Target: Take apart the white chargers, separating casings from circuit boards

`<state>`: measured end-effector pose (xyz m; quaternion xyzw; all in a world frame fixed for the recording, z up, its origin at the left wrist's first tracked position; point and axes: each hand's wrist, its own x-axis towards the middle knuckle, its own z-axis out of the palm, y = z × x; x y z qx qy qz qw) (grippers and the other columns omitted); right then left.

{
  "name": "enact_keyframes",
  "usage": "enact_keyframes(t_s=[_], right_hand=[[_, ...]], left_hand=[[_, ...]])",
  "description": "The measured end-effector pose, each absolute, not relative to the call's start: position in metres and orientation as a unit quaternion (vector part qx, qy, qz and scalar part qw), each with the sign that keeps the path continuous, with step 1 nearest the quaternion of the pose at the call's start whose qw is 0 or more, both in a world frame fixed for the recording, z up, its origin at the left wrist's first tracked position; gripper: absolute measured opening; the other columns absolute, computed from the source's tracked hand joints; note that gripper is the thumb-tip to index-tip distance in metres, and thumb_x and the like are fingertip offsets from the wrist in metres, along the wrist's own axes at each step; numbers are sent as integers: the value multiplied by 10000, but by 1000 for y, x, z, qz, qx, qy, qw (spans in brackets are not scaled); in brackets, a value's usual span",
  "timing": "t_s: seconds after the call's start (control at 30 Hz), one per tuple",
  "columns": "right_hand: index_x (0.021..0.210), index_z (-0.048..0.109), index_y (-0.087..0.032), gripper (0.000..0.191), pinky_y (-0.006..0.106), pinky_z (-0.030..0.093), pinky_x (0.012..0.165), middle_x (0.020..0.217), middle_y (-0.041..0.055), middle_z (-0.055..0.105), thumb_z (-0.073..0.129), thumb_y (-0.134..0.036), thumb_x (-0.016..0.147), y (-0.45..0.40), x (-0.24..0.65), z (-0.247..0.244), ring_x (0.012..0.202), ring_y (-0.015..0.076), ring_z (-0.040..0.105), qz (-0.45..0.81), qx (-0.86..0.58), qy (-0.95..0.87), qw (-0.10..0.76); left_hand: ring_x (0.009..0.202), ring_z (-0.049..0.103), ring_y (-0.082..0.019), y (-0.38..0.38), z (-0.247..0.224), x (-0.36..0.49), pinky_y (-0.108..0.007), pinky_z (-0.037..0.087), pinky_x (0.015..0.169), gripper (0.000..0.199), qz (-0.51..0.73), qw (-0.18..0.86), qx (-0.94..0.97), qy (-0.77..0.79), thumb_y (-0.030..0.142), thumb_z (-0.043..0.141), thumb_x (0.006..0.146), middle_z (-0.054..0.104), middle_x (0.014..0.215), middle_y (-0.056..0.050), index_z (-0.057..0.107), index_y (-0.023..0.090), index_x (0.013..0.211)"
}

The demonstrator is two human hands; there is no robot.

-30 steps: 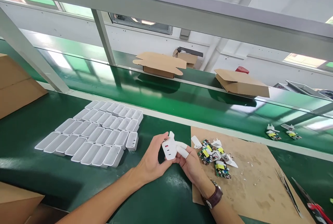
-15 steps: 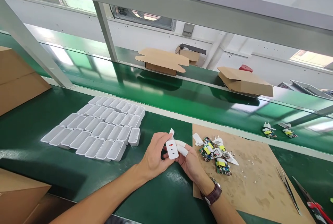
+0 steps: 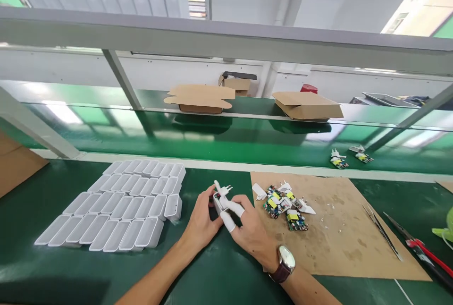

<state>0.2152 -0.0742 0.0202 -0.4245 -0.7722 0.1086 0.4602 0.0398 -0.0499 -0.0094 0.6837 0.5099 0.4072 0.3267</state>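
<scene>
Between my hands is a white plug-in charger [image 3: 218,202], turned so that its two-pin plug end faces up and away. The plug piece stands tilted at the casing's open end, where some of the inside shows. My left hand [image 3: 200,224] is closed around the casing from the left. White finger covers are on two fingers of my right hand [image 3: 253,232], which is closed against the charger from the right. To the left lie rows of white open casings [image 3: 129,206]. Nearest on the right is a pile of circuit boards with white plug pieces [image 3: 283,201].
Brown cardboard [image 3: 332,239] covers the right of the green table, with tweezers [image 3: 382,232] on it. Red-handled pliers [image 3: 417,246] lie farther right. Two more board assemblies [image 3: 339,159] sit beyond the pale strip. Cardboard boxes [image 3: 306,106] stand at the back.
The charger has been turned: its port face showed before, and now its plug pins do. My right hand has rolled over, palm down. The view has levelled and shifted.
</scene>
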Motion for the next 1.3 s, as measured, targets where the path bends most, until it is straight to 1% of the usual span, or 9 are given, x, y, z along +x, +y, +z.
enact_keyframes(t_s=[0.17, 0.37, 0.53, 0.7, 0.8, 0.9, 1.03, 1.17, 1.3], right_hand=[[998, 663, -184, 136, 327, 502, 688, 881, 58, 667, 546, -246, 1029, -81, 214, 16, 768, 186, 590, -24, -281, -881, 379], [798, 667, -187, 161, 337, 461, 733, 897, 40, 671, 710, -305, 899, -83, 208, -8, 811, 186, 552, -49, -242, -950, 189], [758, 671, -191, 215, 338, 454, 742, 947, 54, 685, 689, -328, 923, -80, 211, -10, 841, 196, 543, -31, -270, -949, 159], [824, 710, -168, 206, 332, 468, 765, 962, 62, 709, 684, -340, 935, -77, 213, -5, 858, 207, 580, -6, -278, -948, 155], [888, 723, -157, 128, 343, 472, 845, 956, 84, 708, 668, -263, 931, -79, 213, -1, 914, 226, 599, 16, -276, -947, 162], [934, 709, -166, 104, 361, 460, 842, 993, 94, 694, 618, -210, 957, -83, 214, 4, 930, 234, 582, 32, -290, -942, 165], [887, 684, -167, 123, 363, 430, 778, 1008, 91, 662, 594, -180, 969, -85, 217, 5, 866, 218, 539, 52, -286, -944, 158], [917, 693, -160, 140, 359, 413, 770, 1023, 94, 655, 579, -190, 993, -84, 214, 4, 873, 216, 533, 52, -294, -942, 154], [916, 702, -155, 137, 359, 431, 811, 1052, 96, 665, 608, -217, 994, -82, 213, 12, 903, 210, 551, 31, -281, -951, 122]], left_hand=[[893, 695, -225, -34, -3, 41, -449, 584, 888, 705, 403, 358, 642, 544, 345, 713, 769, 652, 1316, -116, 455, 205, 1410], [1069, 728, -248, 1, 19, 73, -411, 594, 944, 731, 386, 368, 678, 505, 230, 740, 766, 639, 1394, -104, 431, 243, 1429], [1193, 692, -280, 35, 21, 114, -449, 580, 1018, 793, 358, 408, 682, 490, 83, 732, 723, 649, 1376, -158, 416, 189, 1443], [1331, 610, -309, 28, 16, 123, -495, 550, 1073, 741, 367, 387, 687, 493, 67, 677, 766, 584, 1450, -190, 413, 180, 1449], [1391, 551, -311, -2, 22, 95, -530, 494, 1138, 650, 373, 287, 742, 477, 176, 688, 848, 532, 1507, -154, 443, 225, 1449], [1433, 496, -303, -31, 40, 46, -546, 426, 1189, 508, 388, 64, 799, 455, 259, 633, 950, 538, 1492, -137, 476, 244, 1434], [1452, 440, -385, -58, 57, -21, -606, 396, 1155, 241, 353, -177, 765, 509, 350, 679, 957, 593, 1385, -168, 635, 212, 1149], [1450, 409, -459, -78, 49, -51, -636, 433, 1059, 144, 250, -230, 778, 528, 335, 689, 953, 601, 1375, -193, 680, 194, 930], [1416, 489, -384, -77, 35, -33, -557, 487, 1051, 121, 276, -177, 822, 466, 196, 583, 998, 633, 1350, -161, 645, 192, 894]])
